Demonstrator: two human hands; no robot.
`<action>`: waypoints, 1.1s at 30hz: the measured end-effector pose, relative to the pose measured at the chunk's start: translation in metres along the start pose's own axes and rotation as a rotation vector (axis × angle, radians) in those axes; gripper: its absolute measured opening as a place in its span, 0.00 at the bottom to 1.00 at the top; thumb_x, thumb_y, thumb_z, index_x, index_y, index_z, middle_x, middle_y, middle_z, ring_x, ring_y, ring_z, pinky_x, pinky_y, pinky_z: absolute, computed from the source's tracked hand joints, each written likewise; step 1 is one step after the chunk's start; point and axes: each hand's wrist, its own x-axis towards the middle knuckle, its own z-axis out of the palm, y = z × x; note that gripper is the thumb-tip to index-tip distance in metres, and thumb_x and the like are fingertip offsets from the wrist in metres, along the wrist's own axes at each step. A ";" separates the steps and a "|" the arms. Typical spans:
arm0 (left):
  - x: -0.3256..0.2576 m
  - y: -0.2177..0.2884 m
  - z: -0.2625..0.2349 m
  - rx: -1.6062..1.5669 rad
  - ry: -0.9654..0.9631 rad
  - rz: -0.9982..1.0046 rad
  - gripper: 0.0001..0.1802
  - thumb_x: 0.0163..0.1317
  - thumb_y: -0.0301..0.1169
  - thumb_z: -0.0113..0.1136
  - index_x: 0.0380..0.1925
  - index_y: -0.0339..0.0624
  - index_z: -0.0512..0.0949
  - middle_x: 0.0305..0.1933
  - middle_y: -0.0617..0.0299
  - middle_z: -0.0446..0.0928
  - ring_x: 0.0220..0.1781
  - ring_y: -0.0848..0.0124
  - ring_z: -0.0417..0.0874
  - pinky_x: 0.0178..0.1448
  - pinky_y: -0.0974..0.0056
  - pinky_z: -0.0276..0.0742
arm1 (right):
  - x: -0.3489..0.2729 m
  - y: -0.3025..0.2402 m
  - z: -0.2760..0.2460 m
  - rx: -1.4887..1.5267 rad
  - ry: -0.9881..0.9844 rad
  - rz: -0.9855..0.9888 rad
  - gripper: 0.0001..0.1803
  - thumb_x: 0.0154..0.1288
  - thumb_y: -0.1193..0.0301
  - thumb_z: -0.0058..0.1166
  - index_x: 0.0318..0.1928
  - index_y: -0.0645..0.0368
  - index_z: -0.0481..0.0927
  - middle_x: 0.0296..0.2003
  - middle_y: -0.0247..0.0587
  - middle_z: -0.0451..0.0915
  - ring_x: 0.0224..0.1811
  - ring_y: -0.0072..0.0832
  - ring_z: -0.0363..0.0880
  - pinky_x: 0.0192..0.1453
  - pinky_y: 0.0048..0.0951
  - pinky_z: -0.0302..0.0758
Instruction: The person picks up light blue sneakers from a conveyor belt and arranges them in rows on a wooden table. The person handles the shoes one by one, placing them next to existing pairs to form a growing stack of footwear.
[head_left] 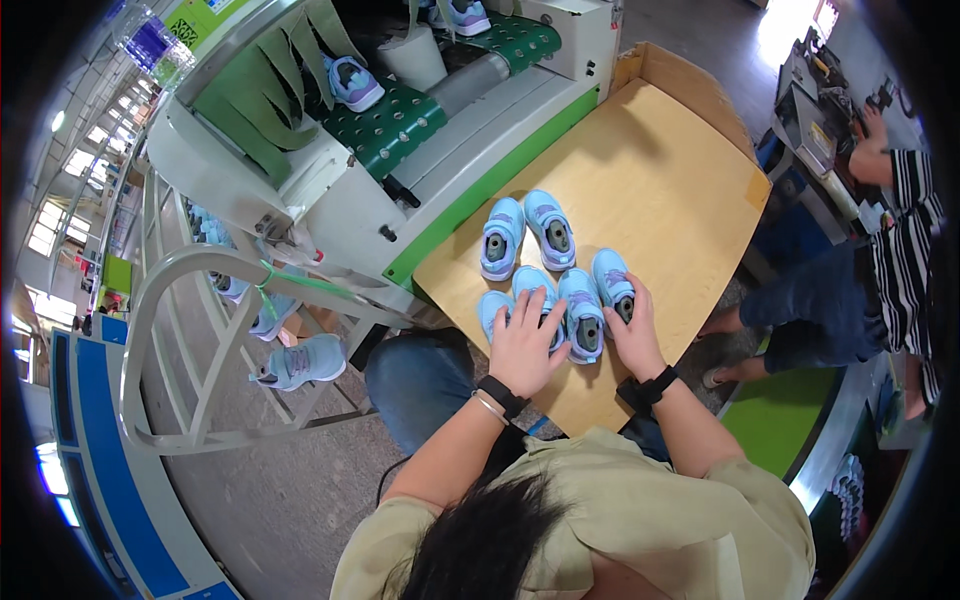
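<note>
Several small light blue shoes with purple trim stand on a wooden board in front of me. My left hand (pixel 525 345) lies across two of the near ones, a left-end shoe (pixel 490 308) and its neighbour (pixel 532 280), fingers spread and partly hiding both. My right hand (pixel 636 328) is closed around the heel end of the rightmost shoe (pixel 609 272), thumb on one side and fingers on the other. Between my hands sits another shoe (pixel 582 310), apparently untouched. Farther off, a pair made of a left shoe (pixel 503 235) and a right shoe (pixel 549 228) stands side by side.
The wooden board (pixel 670 190) abuts a machine with a green perforated conveyor (pixel 390 130) carrying more shoes beneath hanging strips (pixel 255 110). A metal rack (pixel 190 350) at left holds shoes, one at its low edge (pixel 305 362). A co-worker in a striped top (pixel 905 250) stands at right.
</note>
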 end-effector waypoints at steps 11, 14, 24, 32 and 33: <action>0.005 -0.004 -0.016 -0.148 -0.058 -0.051 0.42 0.56 0.42 0.72 0.72 0.47 0.70 0.69 0.49 0.72 0.73 0.52 0.72 0.68 0.49 0.70 | 0.000 -0.002 -0.001 -0.016 -0.014 -0.008 0.36 0.69 0.71 0.62 0.73 0.66 0.61 0.68 0.62 0.67 0.72 0.57 0.65 0.77 0.49 0.61; 0.005 -0.003 -0.022 -0.157 -0.091 -0.026 0.42 0.56 0.41 0.72 0.72 0.47 0.70 0.68 0.50 0.73 0.71 0.53 0.73 0.68 0.49 0.71 | 0.000 -0.006 -0.004 -0.013 -0.019 -0.001 0.37 0.68 0.72 0.62 0.73 0.65 0.61 0.68 0.63 0.67 0.72 0.58 0.65 0.77 0.49 0.62; -0.002 0.002 -0.016 -0.062 -0.062 -0.011 0.38 0.59 0.44 0.71 0.69 0.48 0.73 0.69 0.53 0.73 0.72 0.54 0.71 0.68 0.49 0.67 | 0.005 -0.007 -0.007 0.006 -0.046 0.015 0.34 0.69 0.68 0.62 0.71 0.66 0.65 0.66 0.62 0.69 0.70 0.58 0.66 0.76 0.48 0.64; 0.002 0.002 -0.017 -0.058 -0.062 -0.013 0.37 0.57 0.45 0.72 0.67 0.49 0.75 0.68 0.54 0.74 0.71 0.52 0.73 0.66 0.49 0.68 | 0.130 0.030 -0.053 -0.242 -0.241 -0.130 0.28 0.71 0.58 0.61 0.65 0.59 0.75 0.65 0.61 0.71 0.69 0.58 0.68 0.75 0.50 0.66; 0.003 0.002 -0.017 -0.054 -0.057 -0.025 0.36 0.57 0.45 0.71 0.66 0.50 0.77 0.68 0.54 0.75 0.71 0.52 0.74 0.66 0.48 0.69 | 0.158 0.030 -0.050 -0.307 -0.235 -0.140 0.29 0.70 0.57 0.62 0.66 0.57 0.75 0.67 0.60 0.70 0.71 0.59 0.66 0.76 0.50 0.66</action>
